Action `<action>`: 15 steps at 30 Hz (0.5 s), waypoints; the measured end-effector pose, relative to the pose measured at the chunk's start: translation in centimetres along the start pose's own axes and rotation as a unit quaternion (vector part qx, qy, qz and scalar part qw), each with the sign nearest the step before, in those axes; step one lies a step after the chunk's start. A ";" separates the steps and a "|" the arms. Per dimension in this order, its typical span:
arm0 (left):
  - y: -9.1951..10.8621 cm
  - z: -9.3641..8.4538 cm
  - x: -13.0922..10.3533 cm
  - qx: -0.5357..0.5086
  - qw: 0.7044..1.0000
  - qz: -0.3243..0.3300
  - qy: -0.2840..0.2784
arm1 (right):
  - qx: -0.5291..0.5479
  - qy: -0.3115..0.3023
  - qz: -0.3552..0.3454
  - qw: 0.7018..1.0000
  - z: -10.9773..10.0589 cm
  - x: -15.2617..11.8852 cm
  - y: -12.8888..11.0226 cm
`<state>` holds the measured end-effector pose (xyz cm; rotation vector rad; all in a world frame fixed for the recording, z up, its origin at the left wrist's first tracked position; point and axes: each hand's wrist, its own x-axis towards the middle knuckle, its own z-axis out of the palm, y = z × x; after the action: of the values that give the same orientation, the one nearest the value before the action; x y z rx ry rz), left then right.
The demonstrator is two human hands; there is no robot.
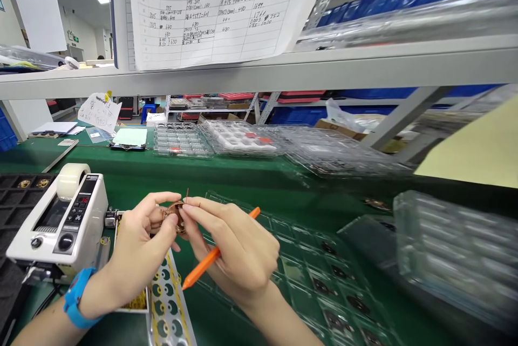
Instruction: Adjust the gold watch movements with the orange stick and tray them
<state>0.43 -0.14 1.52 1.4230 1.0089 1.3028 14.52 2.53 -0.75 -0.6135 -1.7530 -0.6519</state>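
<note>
Left hand (140, 238): wore a blue wristband (79, 300) and pinched a small copper-coloured part (176, 209) between thumb and fingers.
Right hand (240, 243): met the part from its right, thumb and fingertips drawn together at its edge; whether they pinched the part itself or a thin strand on it could not be told.
Orange stick (202, 268): was held through the right hand, its tapered end pointing down and left, below the grip.
Copper-coloured part: sat where the two hands met, raised above the green table (212, 321), partly hidden by fingers.
Below the grip: a punched strip (165, 303) with yellow edging.
Left of the grip: a white tape dispenser (76, 216) carrying a tape roll (69, 181).
Right of the grip: a clear tray (291, 270) with dark pieces in some compartments; farther right, stacked clear trays (453, 259), blurred.
Beyond the grip: more clear trays in a row.
</note>
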 end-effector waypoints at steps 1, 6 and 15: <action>-0.1 0.0 0.0 0.007 1.000 0.005 0.001 | -0.003 0.000 -0.003 1.000 0.0 0.0 0.0; -0.1 0.0 0.0 0.037 0.999 0.027 -0.002 | 0.009 0.005 0.000 1.000 0.1 0.0 0.2; -0.6 -0.1 -0.2 0.074 0.996 0.056 -0.002 | 0.007 -0.007 -0.037 0.999 -0.1 -0.1 0.7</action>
<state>0.31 -0.18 0.88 1.6141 1.0540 1.3285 15.08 2.90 -0.75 -0.5468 -1.7980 -0.6872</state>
